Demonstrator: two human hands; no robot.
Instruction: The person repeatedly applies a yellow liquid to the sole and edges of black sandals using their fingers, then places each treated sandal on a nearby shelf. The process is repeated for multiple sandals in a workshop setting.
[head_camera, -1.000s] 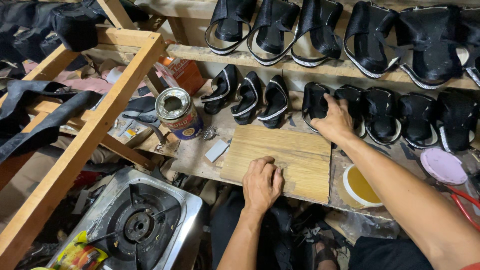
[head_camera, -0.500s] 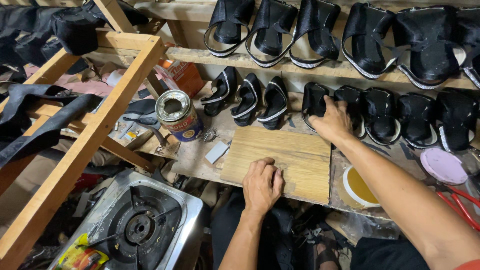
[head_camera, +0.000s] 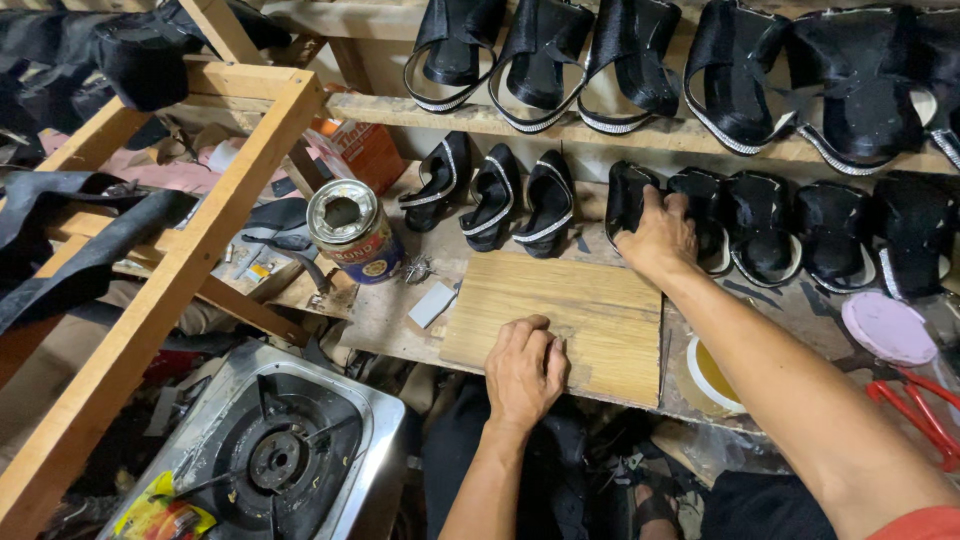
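Observation:
My right hand (head_camera: 660, 236) reaches to the back of the workbench and grips a black shoe upper (head_camera: 628, 196), the leftmost of a row of black uppers (head_camera: 830, 232) leaning against the wall. My left hand (head_camera: 526, 370) lies curled, knuckles down, on the near edge of a light wooden board (head_camera: 570, 312) lying flat on the bench, and holds nothing. Three more black uppers with white trim (head_camera: 495, 195) stand left of the one I grip.
A shelf above carries several larger black uppers (head_camera: 640, 62). An open tin can (head_camera: 351, 230) stands left of the board. A wooden frame (head_camera: 170, 280) draped with black straps slants at left. A gas burner (head_camera: 275, 455) sits below. A yellow-filled bowl (head_camera: 715, 378), pink lid (head_camera: 885, 328) and red pliers (head_camera: 925, 415) lie right.
Both hands stay nearly where they were. My right hand has closed a little more over the leftmost black upper; the view shifted slightly.

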